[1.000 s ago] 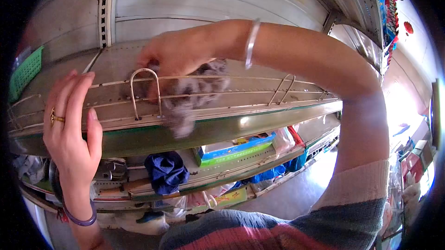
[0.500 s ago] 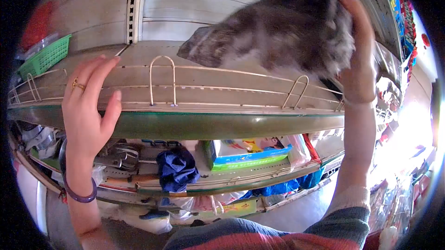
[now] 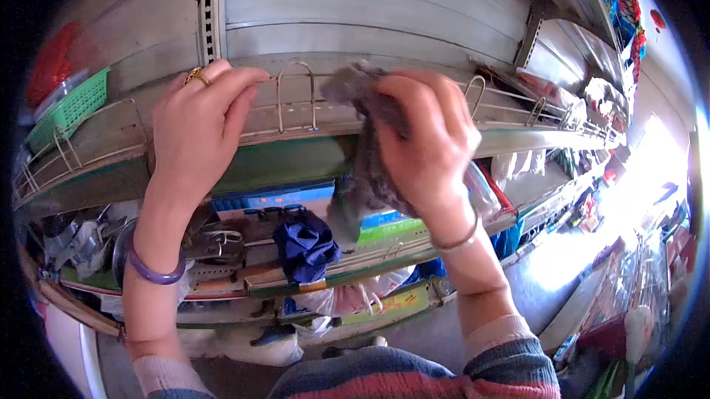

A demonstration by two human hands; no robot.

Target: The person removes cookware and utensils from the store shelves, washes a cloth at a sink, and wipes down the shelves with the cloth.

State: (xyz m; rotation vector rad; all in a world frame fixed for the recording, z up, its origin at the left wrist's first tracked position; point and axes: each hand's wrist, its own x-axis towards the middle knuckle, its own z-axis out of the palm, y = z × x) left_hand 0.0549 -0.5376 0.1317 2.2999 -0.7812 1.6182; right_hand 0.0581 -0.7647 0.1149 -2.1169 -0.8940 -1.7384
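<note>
A crumpled grey cloth (image 3: 367, 170), blurred by motion, hangs from my right hand (image 3: 429, 133) over the front edge of the shelf (image 3: 296, 162). The fingers of that hand are wrapped round the cloth's upper part. My left hand (image 3: 200, 125) is at the wire rail (image 3: 314, 107) along the shelf front, its thumb and fingers closed together on the top wire. A ring is on one of its fingers and a purple bangle (image 3: 157, 269) circles the wrist.
A green basket (image 3: 72, 107) stands at the far left of the upper shelf. Below are a dark blue cloth bundle (image 3: 305, 249), a blue box (image 3: 274, 198) and metal utensils (image 3: 81, 240). Packaged goods (image 3: 547, 88) lie at the right.
My right hand has brought the grey cloth down and left, from above the shelf to its front edge. My left hand has shifted right, and its spread fingers have closed at the rail.
</note>
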